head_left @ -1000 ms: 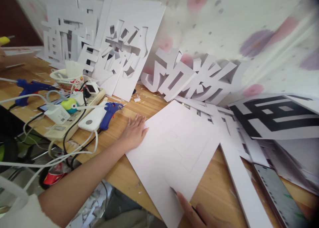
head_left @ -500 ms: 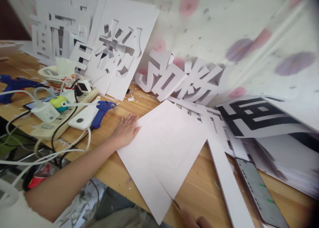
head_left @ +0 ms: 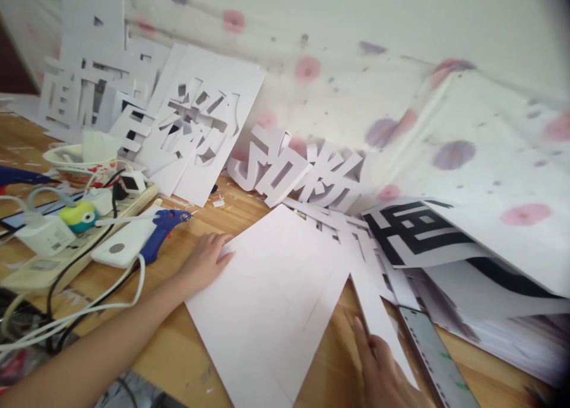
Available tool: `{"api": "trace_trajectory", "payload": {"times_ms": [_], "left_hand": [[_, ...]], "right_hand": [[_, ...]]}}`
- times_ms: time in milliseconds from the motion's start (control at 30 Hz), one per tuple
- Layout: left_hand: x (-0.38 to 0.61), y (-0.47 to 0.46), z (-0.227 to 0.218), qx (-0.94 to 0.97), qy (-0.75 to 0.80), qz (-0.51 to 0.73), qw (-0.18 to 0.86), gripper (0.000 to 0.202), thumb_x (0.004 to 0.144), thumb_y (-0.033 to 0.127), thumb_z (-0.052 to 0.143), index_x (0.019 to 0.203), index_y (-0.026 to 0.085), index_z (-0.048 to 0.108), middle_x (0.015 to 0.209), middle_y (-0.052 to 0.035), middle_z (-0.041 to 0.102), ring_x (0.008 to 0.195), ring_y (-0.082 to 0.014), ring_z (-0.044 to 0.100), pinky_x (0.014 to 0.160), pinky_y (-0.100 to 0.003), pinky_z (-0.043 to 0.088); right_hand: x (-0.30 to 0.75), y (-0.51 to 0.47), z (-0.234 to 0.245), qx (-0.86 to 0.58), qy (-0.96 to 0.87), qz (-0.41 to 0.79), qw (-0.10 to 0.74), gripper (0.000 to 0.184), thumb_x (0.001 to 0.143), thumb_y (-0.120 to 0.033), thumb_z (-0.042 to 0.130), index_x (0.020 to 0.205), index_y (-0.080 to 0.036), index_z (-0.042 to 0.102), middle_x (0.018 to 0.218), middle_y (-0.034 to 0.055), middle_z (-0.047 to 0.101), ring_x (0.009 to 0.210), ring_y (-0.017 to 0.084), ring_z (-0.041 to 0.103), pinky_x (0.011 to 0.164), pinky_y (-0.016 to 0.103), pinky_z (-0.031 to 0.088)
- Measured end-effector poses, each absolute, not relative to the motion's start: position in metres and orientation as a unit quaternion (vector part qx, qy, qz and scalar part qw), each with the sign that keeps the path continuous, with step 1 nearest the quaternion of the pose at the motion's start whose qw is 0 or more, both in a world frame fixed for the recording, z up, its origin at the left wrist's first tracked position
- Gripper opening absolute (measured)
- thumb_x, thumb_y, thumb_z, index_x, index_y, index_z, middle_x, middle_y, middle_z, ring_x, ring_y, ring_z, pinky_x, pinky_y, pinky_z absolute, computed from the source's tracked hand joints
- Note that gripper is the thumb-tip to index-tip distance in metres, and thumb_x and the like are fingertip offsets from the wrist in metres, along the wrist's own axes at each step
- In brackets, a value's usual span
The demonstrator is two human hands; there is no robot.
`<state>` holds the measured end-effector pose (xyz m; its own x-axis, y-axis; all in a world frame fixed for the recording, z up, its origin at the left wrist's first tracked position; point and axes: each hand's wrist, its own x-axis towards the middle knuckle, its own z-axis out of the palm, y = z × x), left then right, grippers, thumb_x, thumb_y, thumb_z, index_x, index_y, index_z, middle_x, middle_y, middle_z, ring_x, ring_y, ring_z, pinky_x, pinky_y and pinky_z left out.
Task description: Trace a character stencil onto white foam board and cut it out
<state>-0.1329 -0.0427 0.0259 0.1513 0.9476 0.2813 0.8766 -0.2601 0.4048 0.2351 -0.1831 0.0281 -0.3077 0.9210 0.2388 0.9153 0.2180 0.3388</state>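
Observation:
A white foam board (head_left: 267,301) with faint drawn lines lies flat on the wooden table. At its upper left edge rests my left hand (head_left: 207,259), fingers stretched out and thumb on the board. My right hand (head_left: 385,369), at the lower right, is closed around a thin craft knife (head_left: 373,344), mostly covered by my fingers; its blade looks blurred. The knife is off the board, close to a long white strip (head_left: 371,304). Cut-out white board pieces (head_left: 318,215) lie beyond the board's upper right edge.
White cut-out characters (head_left: 271,167) and boards with cut-out openings (head_left: 218,93) lean at the back. A blue glue gun (head_left: 164,233), a power strip (head_left: 40,271) and tangled cables lie left. A phone (head_left: 436,357) and a black-printed sheet (head_left: 418,233) lie right.
My right hand with the craft knife has moved up and right, away from the board's lower edge. My left hand stays at the board's edge. The view has tilted upward.

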Motion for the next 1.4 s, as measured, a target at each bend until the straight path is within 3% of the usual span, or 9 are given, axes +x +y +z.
{"api": "trace_trajectory", "payload": {"times_ms": [200, 367, 500, 667, 833, 967, 1033, 1233, 1400], "left_hand": [[-0.122, -0.022, 0.04, 0.714, 0.645, 0.248, 0.112, 0.038, 0.083, 0.031, 0.046, 0.114, 0.009, 0.05, 0.108, -0.0142, 0.058, 0.105, -0.0273, 0.049, 0.091, -0.038, 0.035], [-0.103, 0.001, 0.051, 0.662, 0.688, 0.224, 0.196, 0.046, 0.082, 0.034, 0.054, 0.12, 0.01, 0.046, 0.11, -0.0139, 0.058, 0.103, -0.0252, 0.054, 0.087, -0.039, 0.04], [-0.098, 0.008, 0.061, 0.618, 0.703, 0.221, 0.273, 0.034, 0.084, 0.034, 0.054, 0.111, 0.014, 0.052, 0.111, -0.0087, 0.058, 0.096, -0.0204, 0.057, 0.083, -0.042, 0.045], [-0.103, 0.001, 0.074, 0.588, 0.693, 0.264, 0.322, 0.035, 0.087, 0.035, 0.047, 0.115, 0.013, 0.048, 0.102, -0.0088, 0.061, 0.085, -0.0179, 0.06, 0.075, -0.036, 0.048], [-0.1, -0.008, 0.097, 0.617, 0.651, 0.3, 0.324, 0.043, 0.083, 0.037, 0.046, 0.12, 0.016, 0.043, 0.085, -0.0066, 0.064, 0.074, -0.0195, 0.061, 0.06, -0.028, 0.044], [-0.094, -0.015, 0.124, 0.678, 0.587, 0.318, 0.308, 0.055, 0.078, 0.037, 0.05, 0.129, 0.021, 0.037, 0.07, 0.0016, 0.06, 0.061, -0.0162, 0.056, 0.053, -0.024, 0.038], [-0.088, -0.02, 0.135, 0.707, 0.553, 0.315, 0.308, 0.06, 0.076, 0.038, 0.052, 0.132, 0.024, 0.034, 0.065, 0.0043, 0.057, 0.057, -0.0147, 0.053, 0.05, -0.023, 0.035], [-0.072, -0.034, 0.156, 0.748, 0.504, 0.336, 0.271, 0.053, 0.079, 0.037, 0.051, 0.129, 0.027, 0.04, 0.081, 0.0005, 0.065, 0.07, -0.0168, 0.058, 0.063, -0.026, 0.041], [-0.105, -0.028, 0.165, 0.653, 0.567, 0.491, 0.104, 0.043, 0.083, 0.044, 0.043, 0.121, 0.024, 0.044, 0.103, -0.0048, 0.062, 0.094, -0.0211, 0.057, 0.075, -0.031, 0.043]], "right_hand": [[0.214, -0.162, 0.026, 0.632, 0.764, 0.128, 0.023, 0.042, 0.085, -0.019, 0.035, 0.124, -0.015, 0.049, 0.109, 0.0144, 0.06, 0.09, 0.025, 0.061, 0.051, 0.027, 0.052], [0.201, -0.13, 0.049, 0.716, 0.697, -0.001, -0.045, 0.058, 0.086, -0.039, 0.036, 0.138, -0.015, 0.03, 0.106, 0.0109, 0.063, 0.103, 0.029, 0.054, 0.076, 0.039, 0.048], [0.195, -0.106, 0.06, 0.738, 0.653, -0.127, -0.11, 0.065, 0.086, -0.041, 0.03, 0.14, -0.008, 0.019, 0.08, 0.0064, 0.065, 0.082, 0.025, 0.06, 0.071, 0.036, 0.045], [0.198, -0.108, 0.075, 0.731, 0.612, -0.195, -0.23, 0.06, 0.084, -0.047, 0.032, 0.134, -0.014, 0.029, 0.085, 0.0035, 0.064, 0.069, 0.019, 0.06, 0.065, 0.031, 0.044], [0.219, -0.106, 0.098, 0.769, 0.585, -0.108, -0.234, 0.063, 0.081, -0.059, 0.032, 0.126, -0.015, 0.04, 0.065, 0.0007, 0.058, 0.059, 0.021, 0.056, 0.058, 0.033, 0.043], [0.233, -0.084, 0.122, 0.752, 0.572, 0.078, -0.32, 0.074, 0.074, -0.062, 0.041, 0.132, -0.015, 0.035, 0.106, 0.0129, 0.057, 0.094, 0.03, 0.053, 0.078, 0.042, 0.04], [0.232, -0.071, 0.13, 0.742, 0.581, 0.008, -0.334, 0.068, 0.076, -0.06, 0.041, 0.129, -0.019, 0.038, 0.113, 0.0115, 0.056, 0.097, 0.028, 0.053, 0.082, 0.04, 0.039], [0.216, -0.05, 0.129, 0.714, 0.587, -0.202, -0.325, 0.049, 0.077, -0.06, 0.04, 0.081, -0.016, 0.061, 0.077, 0.0057, 0.066, 0.078, 0.025, 0.06, 0.069, 0.032, 0.044], [0.235, -0.05, 0.124, 0.722, 0.473, -0.329, -0.383, 0.047, 0.073, -0.061, 0.048, 0.083, -0.017, 0.061, 0.082, 0.0071, 0.069, 0.083, 0.026, 0.063, 0.07, 0.031, 0.048]]}}
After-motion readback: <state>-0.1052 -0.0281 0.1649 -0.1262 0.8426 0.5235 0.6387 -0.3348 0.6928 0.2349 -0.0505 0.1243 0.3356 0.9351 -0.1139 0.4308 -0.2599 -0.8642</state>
